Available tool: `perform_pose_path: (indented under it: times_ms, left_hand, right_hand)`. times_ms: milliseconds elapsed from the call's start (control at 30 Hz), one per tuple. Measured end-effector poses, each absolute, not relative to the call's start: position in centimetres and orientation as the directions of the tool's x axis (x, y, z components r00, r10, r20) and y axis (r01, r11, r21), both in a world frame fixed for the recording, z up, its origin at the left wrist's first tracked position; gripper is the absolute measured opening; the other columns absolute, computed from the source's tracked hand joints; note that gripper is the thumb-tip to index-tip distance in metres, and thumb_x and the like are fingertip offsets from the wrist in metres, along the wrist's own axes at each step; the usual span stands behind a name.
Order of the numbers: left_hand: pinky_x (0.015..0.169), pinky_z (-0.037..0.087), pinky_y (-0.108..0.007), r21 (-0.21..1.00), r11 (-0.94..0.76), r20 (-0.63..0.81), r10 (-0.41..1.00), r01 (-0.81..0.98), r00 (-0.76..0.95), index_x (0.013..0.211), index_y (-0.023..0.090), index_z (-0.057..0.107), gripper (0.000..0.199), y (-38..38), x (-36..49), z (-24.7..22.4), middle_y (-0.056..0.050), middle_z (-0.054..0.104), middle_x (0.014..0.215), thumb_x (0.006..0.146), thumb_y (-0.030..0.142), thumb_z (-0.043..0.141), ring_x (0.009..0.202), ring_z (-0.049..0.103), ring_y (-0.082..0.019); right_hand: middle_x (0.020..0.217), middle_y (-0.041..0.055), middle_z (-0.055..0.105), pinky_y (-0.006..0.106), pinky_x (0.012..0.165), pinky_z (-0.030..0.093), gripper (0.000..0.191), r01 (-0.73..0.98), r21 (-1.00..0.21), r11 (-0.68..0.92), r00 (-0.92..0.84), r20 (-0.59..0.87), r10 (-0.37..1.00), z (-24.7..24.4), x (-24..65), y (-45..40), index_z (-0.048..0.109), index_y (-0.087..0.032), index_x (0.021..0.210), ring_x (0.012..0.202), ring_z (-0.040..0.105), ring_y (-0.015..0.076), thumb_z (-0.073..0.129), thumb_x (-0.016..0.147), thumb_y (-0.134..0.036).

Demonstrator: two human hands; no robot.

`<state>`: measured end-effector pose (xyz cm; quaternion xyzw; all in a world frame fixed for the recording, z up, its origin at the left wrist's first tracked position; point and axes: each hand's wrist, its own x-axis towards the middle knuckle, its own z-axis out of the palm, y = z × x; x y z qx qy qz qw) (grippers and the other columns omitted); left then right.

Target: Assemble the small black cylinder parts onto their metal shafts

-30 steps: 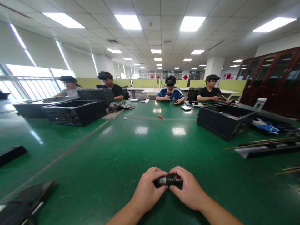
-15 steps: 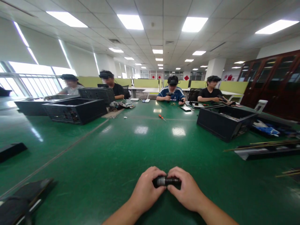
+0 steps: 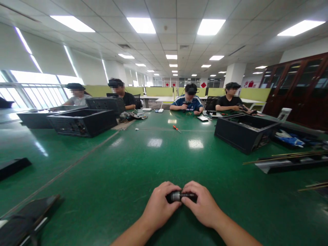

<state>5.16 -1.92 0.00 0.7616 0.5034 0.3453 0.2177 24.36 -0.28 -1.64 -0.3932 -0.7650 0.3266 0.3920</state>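
Note:
Between my two hands lies a flashlight-like black cylinder [image 3: 175, 196], held sideways low over the table. A wide silver band rings its left part, and a thinner ribbed black section runs to the right. My left hand [image 3: 160, 204] is closed round the thicker left end, thumb in front and fingers behind. On the ribbed right part, my right hand [image 3: 202, 204] grips with thumb and fingers. The fingertips of both hands nearly meet at the middle. Both ends of the cylinder are partly hidden by the hands.
The green table [image 3: 123, 171] bears an orange screwdriver [image 3: 176, 128], a black computer case [image 3: 230, 136] at right, another case [image 3: 74, 124] at left and metal rails [image 3: 282, 165]. A dark flat object [image 3: 28, 218] lies near left. Several people sit across the table.
My right thumb has shifted slightly up and left along the ribbed part. My left hand keeps its grip. The view has tilted a little.

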Motion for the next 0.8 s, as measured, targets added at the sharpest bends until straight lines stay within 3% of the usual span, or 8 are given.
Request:
perform_pose_path:
  times_ms: [800]
  left_hand:
    - [0.083, 0.047, -0.030, 0.733, -0.362, 0.307, 0.932, 0.576, 0.195, 0.094, 0.025, 0.074, 0.034, -1.93, 4.89, -0.09, -0.001, 0.069, 0.092, 0.065, 0.008, 0.072, 0.088, 0.064, -0.019]
  right_hand:
    - [0.092, 0.0035, 0.067, 0.030, 0.080, 0.047, 0.006, 0.341, -0.811, 0.475, -0.374, 0.347, 0.860, -1.36, 24.54, -0.45, 0.070, -0.019, 0.085, 0.087, 0.062, 0.0181, 0.065, 0.083, -0.020]
